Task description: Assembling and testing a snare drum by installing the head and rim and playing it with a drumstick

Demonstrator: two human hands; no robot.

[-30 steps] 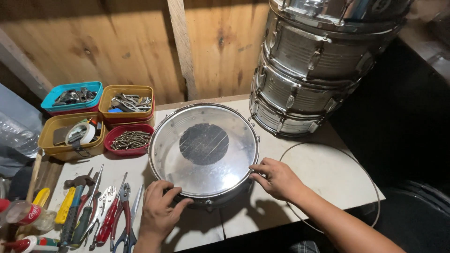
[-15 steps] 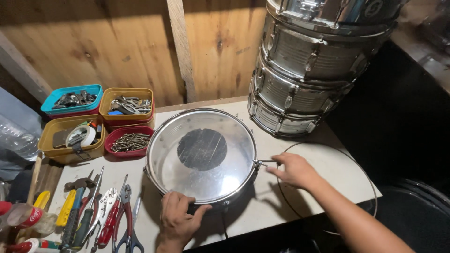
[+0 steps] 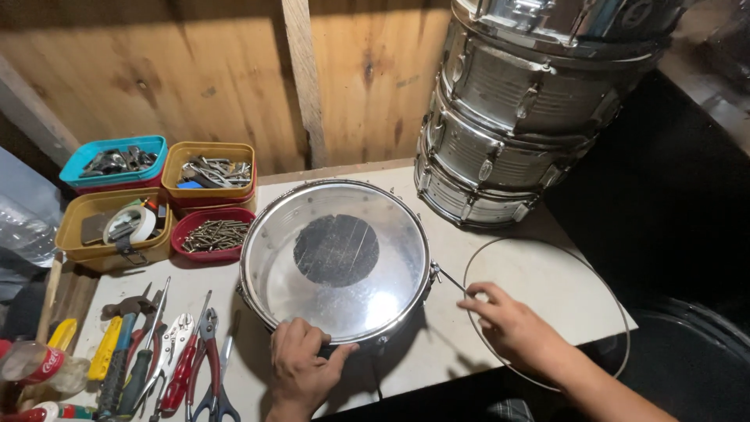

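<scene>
A shiny metal snare drum shell (image 3: 269, 258) with a clear head and a round black patch (image 3: 336, 249) lies flat on the white table (image 3: 414, 355). My left hand (image 3: 301, 369) grips its near rim. My right hand (image 3: 512, 327) is to the right of the drum, its fingers pinched on a thin metal tension rod (image 3: 449, 280) that sticks out of a lug on the drum's right side. A thin wire hoop (image 3: 617, 312) lies on the table around my right hand.
Stacked chrome drums (image 3: 516, 117) stand at the back right. Coloured trays of screws and hardware (image 3: 211, 234) sit at the back left. Pliers, screwdrivers and a hammer (image 3: 156, 352) lie at the front left. A wooden wall (image 3: 234, 70) is behind.
My right hand has moved off the drum's rim to the right and now pinches the tension rod. My left hand has shifted right along the near rim.
</scene>
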